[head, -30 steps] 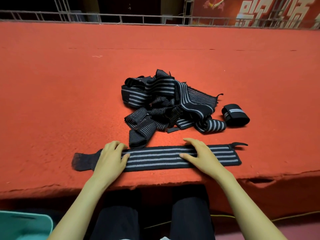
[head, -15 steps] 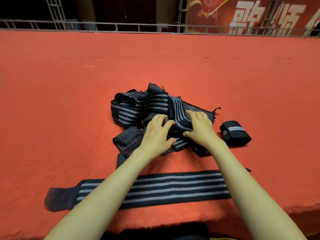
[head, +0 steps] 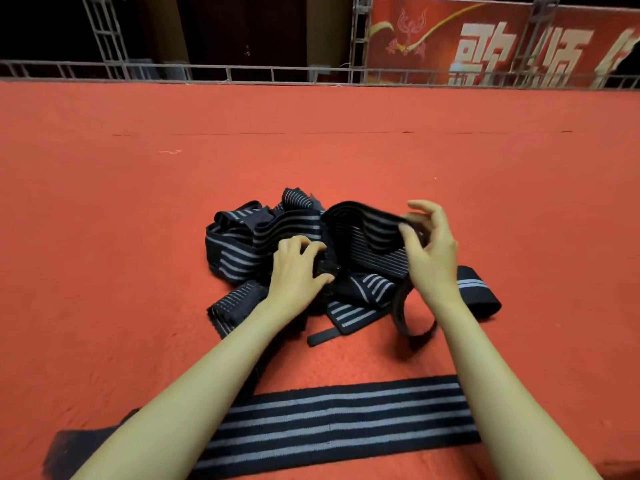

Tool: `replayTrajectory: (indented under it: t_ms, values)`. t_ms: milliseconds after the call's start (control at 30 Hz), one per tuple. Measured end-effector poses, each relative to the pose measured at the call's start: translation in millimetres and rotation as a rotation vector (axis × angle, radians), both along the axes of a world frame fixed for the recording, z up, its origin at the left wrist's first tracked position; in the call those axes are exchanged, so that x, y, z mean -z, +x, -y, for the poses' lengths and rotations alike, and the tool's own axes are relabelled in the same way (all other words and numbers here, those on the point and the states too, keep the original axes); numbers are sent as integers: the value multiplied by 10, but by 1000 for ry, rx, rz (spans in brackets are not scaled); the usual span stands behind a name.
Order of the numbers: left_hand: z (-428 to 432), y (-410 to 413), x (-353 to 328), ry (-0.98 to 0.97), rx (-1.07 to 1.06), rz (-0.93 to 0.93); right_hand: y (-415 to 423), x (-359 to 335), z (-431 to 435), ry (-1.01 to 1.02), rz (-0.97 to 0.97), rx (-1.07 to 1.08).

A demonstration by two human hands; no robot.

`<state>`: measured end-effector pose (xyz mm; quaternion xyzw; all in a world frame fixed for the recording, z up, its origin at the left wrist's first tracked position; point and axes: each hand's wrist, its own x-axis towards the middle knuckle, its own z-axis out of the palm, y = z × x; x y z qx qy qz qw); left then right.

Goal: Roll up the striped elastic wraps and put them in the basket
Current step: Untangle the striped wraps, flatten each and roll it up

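Pile (head: pixel 242 244): we find tangled striped wraps at frame centre on red carpet (head: pixel 138 237).
Right hand (head: pixel 429 251): we pinch the raised wrap (head: pixel 360 226) right of centre.
Left hand (head: pixel 294 268): our curled fingers grip a strap (head: pixel 325 269) in the pile.
Flat wrap (head: pixel 332 420): stretched along the lower edge.
Rolled wrap (head: pixel 478 294): just right of the pile.

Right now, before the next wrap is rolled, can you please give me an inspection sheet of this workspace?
Surface: red carpet.
Job's things: tangled pile of wraps; one flat wrap nearest the person; one rolled wrap right of the pile; basket not in view.
Clutter: pale thread on the carpet.
Hands: left hand grips into the pile; right hand pinches a lifted wrap.
Cables: nothing seen.
Surroundings: metal railing, red banner behind.
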<state>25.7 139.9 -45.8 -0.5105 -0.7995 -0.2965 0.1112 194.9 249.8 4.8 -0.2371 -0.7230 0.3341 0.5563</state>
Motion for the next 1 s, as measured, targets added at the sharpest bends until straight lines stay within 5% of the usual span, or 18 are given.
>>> replayTrajectory:
  t_ms: [100,233,367,433,567,1000]
  values:
    - [42,136,-111,172,73,138,152,44,121,64,203,-47]
    - [20,104,-321,243,39,8,342,243,222,17,537,-177]
    - [-105,-137,-450,-141,19,-152,279,400,233,-47,784,-210]
    - [-146,-208,-473,-227,3,-36,150,378,215,-41,799,-179]
    - [-141,-235,-408,62,6,273,-310,302,172,163,921,-100]
    - [-205,-321,-296,153,-7,331,-961,95,-87,217,717,2]
